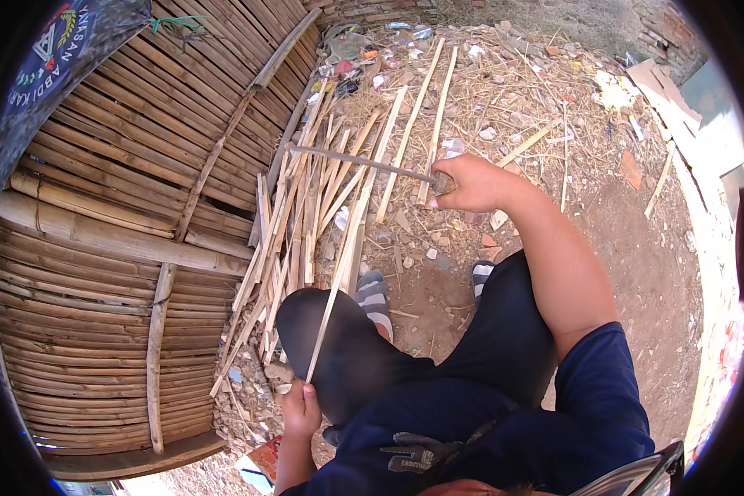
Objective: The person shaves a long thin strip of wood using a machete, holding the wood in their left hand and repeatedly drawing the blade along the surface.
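From the head view, the long pale strip (326,326) I hold looks like split wood or bamboo: narrow, nearly straight, cream-yellow. It slants up and away from beside my left thigh, passes over my dark-trousered knee (306,322) and reaches out above a loose heap of similar strips (293,211) on the littered ground (636,273). The heap lies along a bamboo-slat wall (99,322). The long, thin tool (360,159) in my other hand is grey-brown and slightly bent at its far tip; it lies crosswise over the strips, and I cannot tell whether it touches the one I hold.

My left grip (302,411) is closed on the strip's near end, low beside my thigh, thumb uppermost and pointing along the wood, the forearm rising from the lower edge. My right grip (471,183) is wrapped round the tool's near end, knuckles upward, thumb on the side nearer my body. That arm swings out wide from its blue sleeve (603,380), elbow bent, forearm reaching forward and inward.
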Tool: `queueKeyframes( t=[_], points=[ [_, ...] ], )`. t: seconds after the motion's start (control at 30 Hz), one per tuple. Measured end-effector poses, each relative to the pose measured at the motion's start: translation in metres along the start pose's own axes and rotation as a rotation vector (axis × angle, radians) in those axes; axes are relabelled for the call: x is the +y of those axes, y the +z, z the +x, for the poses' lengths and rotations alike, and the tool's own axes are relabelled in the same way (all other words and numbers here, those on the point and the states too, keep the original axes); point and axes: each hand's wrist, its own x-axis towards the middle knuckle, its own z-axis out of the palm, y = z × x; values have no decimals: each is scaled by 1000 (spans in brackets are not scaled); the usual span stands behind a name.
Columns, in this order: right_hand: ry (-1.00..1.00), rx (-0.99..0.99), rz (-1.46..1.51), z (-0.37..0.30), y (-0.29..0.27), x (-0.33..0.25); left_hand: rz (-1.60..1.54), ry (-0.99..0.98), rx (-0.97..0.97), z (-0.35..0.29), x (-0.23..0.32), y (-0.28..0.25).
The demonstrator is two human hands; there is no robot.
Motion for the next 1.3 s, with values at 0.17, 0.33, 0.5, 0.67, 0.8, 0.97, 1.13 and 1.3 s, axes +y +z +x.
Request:
queueKeyframes(
  t=[0.17, 0.33, 0.5, 0.67, 0.8, 0.97, 1.13, 1.3],
  points=[
    [-210, -327, -110, -15, 32, -58, -3, -46, -15, -4, -1, 1],
    [-209, -262, -70, -4, 30, -42, -2, -54, 37, -8, -2, 7],
    [35, -12, 71, 7, 3, 3, 43, -35, 64, -7, -1, 8],
    [-165, -158, -52, -3, 34, -26, 53, -30, 55, -7, -3, 9],
    [-297, -326, -157, -9, 46, -64, 79, -48, 82, -10, 3, 10],
    [-140, -137, 23, 15, 20, -3, 139, -30, 131, -9, 0, 16],
    [-88, 25, 26, 14, 16, 8, 118, -41, 99, -6, 3, 12],
    [-284, -180, -95, -7, 50, -51, 91, -24, 84, -6, 1, 12]
  ],
)
